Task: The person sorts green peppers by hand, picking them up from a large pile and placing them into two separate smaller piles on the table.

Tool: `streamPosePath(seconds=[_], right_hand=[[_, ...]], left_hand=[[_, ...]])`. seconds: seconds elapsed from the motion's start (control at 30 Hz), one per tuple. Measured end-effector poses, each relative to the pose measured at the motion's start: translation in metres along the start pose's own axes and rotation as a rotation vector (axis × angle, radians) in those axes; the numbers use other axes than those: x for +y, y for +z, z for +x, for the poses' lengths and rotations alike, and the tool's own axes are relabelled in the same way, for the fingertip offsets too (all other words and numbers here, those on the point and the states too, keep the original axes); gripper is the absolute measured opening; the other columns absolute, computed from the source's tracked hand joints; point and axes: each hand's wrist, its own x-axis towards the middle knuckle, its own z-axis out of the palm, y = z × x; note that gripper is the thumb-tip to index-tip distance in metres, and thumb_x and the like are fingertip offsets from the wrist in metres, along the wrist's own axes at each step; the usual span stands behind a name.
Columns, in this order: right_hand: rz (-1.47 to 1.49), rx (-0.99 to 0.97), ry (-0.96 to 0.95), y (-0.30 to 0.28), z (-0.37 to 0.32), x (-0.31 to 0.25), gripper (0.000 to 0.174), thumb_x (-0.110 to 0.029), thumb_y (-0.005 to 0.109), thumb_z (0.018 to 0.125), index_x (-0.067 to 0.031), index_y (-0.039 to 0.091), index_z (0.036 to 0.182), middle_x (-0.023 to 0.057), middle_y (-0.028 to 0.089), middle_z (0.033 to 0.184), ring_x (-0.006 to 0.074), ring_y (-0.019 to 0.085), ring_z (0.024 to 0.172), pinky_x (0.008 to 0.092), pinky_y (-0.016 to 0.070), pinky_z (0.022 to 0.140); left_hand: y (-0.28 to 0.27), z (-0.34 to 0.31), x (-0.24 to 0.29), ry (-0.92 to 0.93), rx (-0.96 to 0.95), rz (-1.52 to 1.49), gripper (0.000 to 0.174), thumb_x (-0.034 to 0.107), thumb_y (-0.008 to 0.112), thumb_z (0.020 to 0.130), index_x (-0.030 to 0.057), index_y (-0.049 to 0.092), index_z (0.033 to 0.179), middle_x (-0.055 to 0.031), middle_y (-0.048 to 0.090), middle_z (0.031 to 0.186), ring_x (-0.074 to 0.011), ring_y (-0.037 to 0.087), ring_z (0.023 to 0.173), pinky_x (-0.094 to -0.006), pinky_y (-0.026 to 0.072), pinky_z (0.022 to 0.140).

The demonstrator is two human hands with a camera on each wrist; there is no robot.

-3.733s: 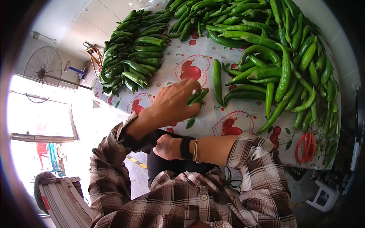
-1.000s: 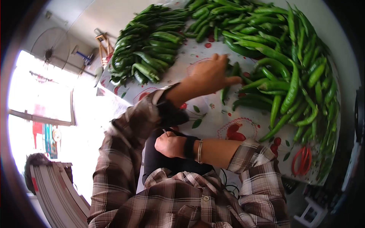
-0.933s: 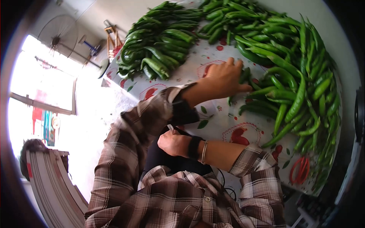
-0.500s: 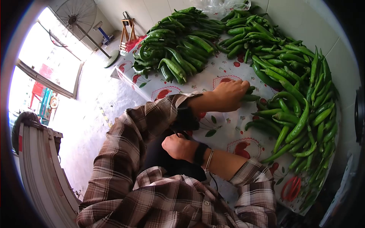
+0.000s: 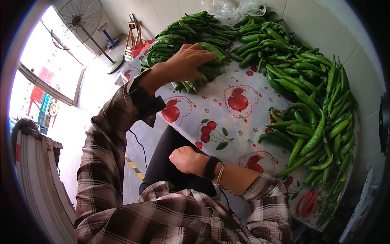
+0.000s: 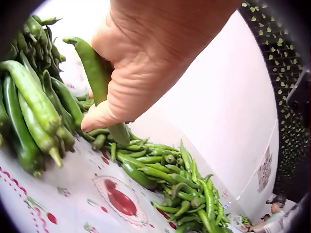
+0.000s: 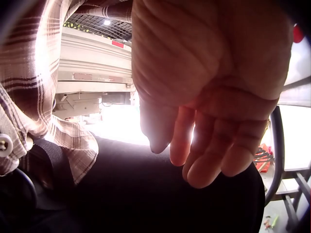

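My left hand [image 5: 185,63] is over the left-hand heap of green chili peppers [image 5: 166,42] in the head view. Close up in the left wrist view, a long green chili pepper [image 6: 92,70] runs between thumb and palm, and the hand [image 6: 150,63] grips it. Its lower end shows below the thumb; the other fingers are mostly hidden. My right hand [image 5: 189,160] hangs over the dark-trousered lap. Its fingers [image 7: 204,170] are loosely bent with nothing in them in the right wrist view.
A larger heap of chili peppers [image 5: 317,122] curves along the table's back and right. Red-handled scissors [image 5: 307,204] lie near the right front edge of the patterned tablecloth [image 5: 211,105]. Clear plastic bags [image 5: 235,10] lie at the back. A floor fan [image 5: 81,20] stands beyond.
The single pepper lying mid-table was picked up. Since half a second ago, my left hand has carried peppers left from the middle to the left heap. The right hand stays over the lap.
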Motion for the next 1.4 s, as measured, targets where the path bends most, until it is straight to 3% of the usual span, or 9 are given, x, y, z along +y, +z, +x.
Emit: streamPosePath(seconds=[0.17,0.33,0.53,0.6,0.87,1.03,1.17,1.23,1.4], right_hand=[[0.014,0.017,-0.011,0.003,0.001,0.001,0.014,-0.006,0.060,0.073,-0.0046,0.069,0.084,0.0130,0.068,0.084,0.0263,0.068,0.081,0.0352,0.0544,0.068],[0.026,0.019,-0.011,0.005,0.001,0.001,0.014,-0.006,0.062,0.071,-0.0047,0.069,0.082,0.0121,0.068,0.083,0.0254,0.068,0.079,0.0349,0.0543,0.065],[-0.003,0.046,-0.021,0.012,0.007,-0.002,0.021,-0.008,0.067,0.064,-0.0053,0.070,0.084,0.0108,0.069,0.084,0.0239,0.068,0.079,0.0342,0.0532,0.063],[0.033,0.118,-0.076,0.009,0.001,0.000,0.013,-0.008,0.060,0.067,-0.0023,0.068,0.076,0.0139,0.067,0.076,0.0278,0.067,0.073,0.0374,0.0535,0.062],[-0.003,0.130,-0.060,0.012,0.005,-0.001,0.012,-0.008,0.061,0.068,-0.0024,0.068,0.075,0.0126,0.067,0.076,0.0266,0.067,0.073,0.0361,0.0535,0.061],[0.010,0.129,-0.059,0.010,0.005,-0.001,0.012,-0.008,0.061,0.069,-0.0029,0.069,0.076,0.0124,0.068,0.077,0.0265,0.067,0.074,0.0361,0.0536,0.062],[0.001,0.160,-0.073,0.011,0.004,-0.001,0.013,-0.007,0.061,0.069,-0.0030,0.069,0.077,0.0127,0.068,0.077,0.0269,0.067,0.075,0.0364,0.0537,0.063],[0.046,0.120,-0.040,0.008,0.003,-0.002,0.017,-0.009,0.062,0.071,-0.0023,0.068,0.085,0.0131,0.068,0.086,0.0269,0.066,0.082,0.0371,0.0534,0.066],[0.064,0.097,0.024,0.009,0.003,-0.005,0.024,-0.010,0.063,0.074,-0.0002,0.067,0.095,0.0151,0.067,0.098,0.0298,0.064,0.094,0.0428,0.0523,0.073]], left_hand=[[0.010,-0.002,-0.027,-0.009,-0.062,-0.016,0.053,0.009,0.069,0.066,0.0115,0.056,0.117,-0.0066,0.055,0.119,-0.0245,0.042,0.120,-0.0404,0.0240,0.106],[0.007,0.001,-0.032,0.004,-0.162,0.005,0.052,-0.001,0.059,0.068,0.0174,0.057,0.117,-0.0014,0.054,0.121,-0.0230,0.036,0.126,-0.0495,0.0201,0.104],[-0.006,0.007,-0.019,-0.028,-0.263,-0.087,0.064,-0.008,0.053,0.061,0.0118,0.054,0.122,-0.0086,0.050,0.128,-0.0250,0.038,0.127,-0.0437,0.0209,0.107],[-0.006,0.010,-0.009,-0.020,-0.250,-0.101,0.065,-0.009,0.053,0.061,0.0109,0.053,0.122,-0.0093,0.050,0.128,-0.0257,0.038,0.126,-0.0445,0.0208,0.107],[-0.013,0.032,0.051,0.104,-0.070,-0.155,0.048,0.005,0.061,0.072,0.0077,0.055,0.119,-0.0133,0.053,0.123,-0.0283,0.045,0.119,-0.0369,0.0322,0.103],[0.002,0.048,0.100,0.123,-0.287,-0.590,0.044,0.014,0.067,0.077,0.0057,0.056,0.119,-0.0136,0.056,0.119,-0.0276,0.053,0.110,-0.0360,0.0397,0.097],[0.032,0.060,0.137,0.149,-0.313,-0.646,0.070,0.026,0.073,0.074,0.0046,0.042,0.133,-0.0181,0.050,0.126,-0.0304,0.048,0.115,-0.0378,0.0375,0.099],[0.049,0.063,0.154,0.184,-0.257,-0.597,0.095,0.030,0.077,0.069,0.0022,0.022,0.141,-0.0239,0.043,0.131,-0.0347,0.043,0.120,-0.0402,0.0348,0.102],[0.077,0.069,0.182,0.189,-0.182,-0.613,0.121,0.033,0.082,0.061,0.0003,0.000,0.143,-0.0283,0.041,0.129,-0.0397,0.042,0.119,-0.0425,0.0339,0.101]])
